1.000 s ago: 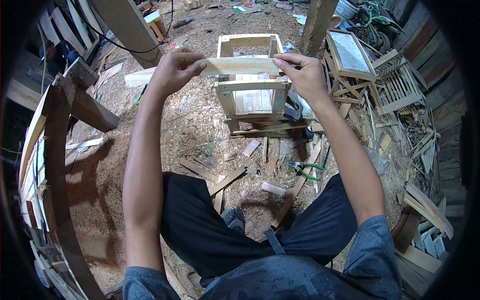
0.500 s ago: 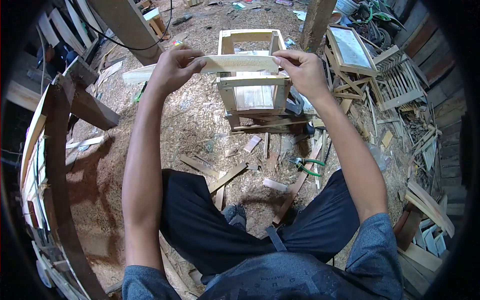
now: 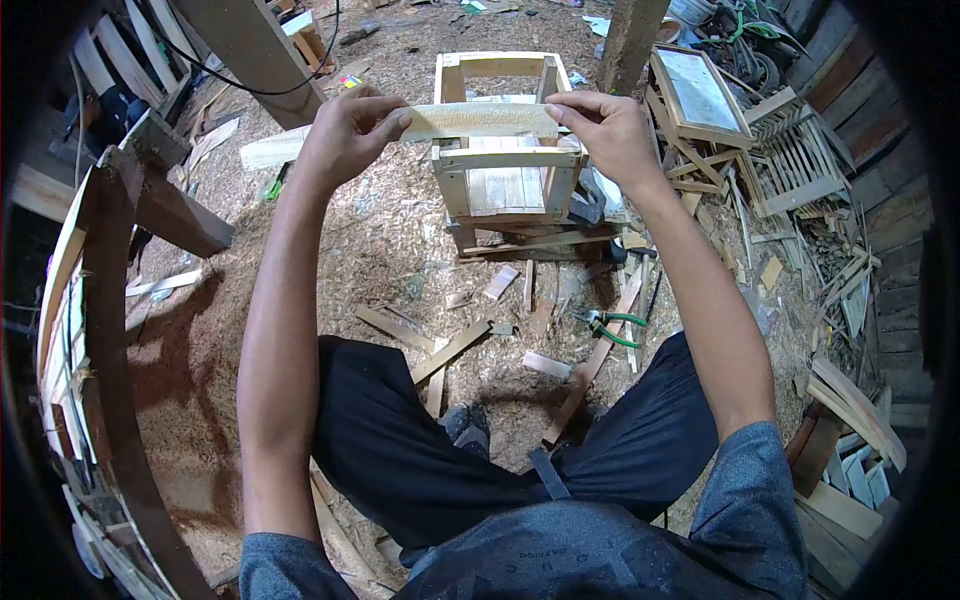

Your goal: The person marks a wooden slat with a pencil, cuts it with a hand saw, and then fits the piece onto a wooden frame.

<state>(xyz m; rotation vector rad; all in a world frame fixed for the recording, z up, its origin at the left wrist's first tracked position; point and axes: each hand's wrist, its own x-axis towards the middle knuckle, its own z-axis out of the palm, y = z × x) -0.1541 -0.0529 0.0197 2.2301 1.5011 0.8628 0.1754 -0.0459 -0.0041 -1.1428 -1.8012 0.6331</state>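
Note:
A pale wooden slat (image 3: 470, 121) stretches level between both hands, its long left end sticking out past my left wrist. My left hand (image 3: 352, 135) is closed round the slat near its middle, thumb pointing right. At the slat's right end, my right hand (image 3: 600, 130) pinches it between thumb and fingers. Behind and below the slat stands a small wooden frame (image 3: 508, 160) with light rails and a slatted bottom; the slat overlaps its upper part in this view. A dark tool, partly hidden, rests at the frame's right side.
Green-handled pliers (image 3: 612, 327) lie on the shavings-covered floor, among several wood offcuts (image 3: 452, 352). To the left a curved wooden structure (image 3: 110, 330) rises beside me. A wooden post (image 3: 632, 50) stands ahead, with a framed panel (image 3: 702, 95) and slatted racks at the right.
The slat's face has turned slightly more towards me, and both hands stay on it. The view has shifted a little.

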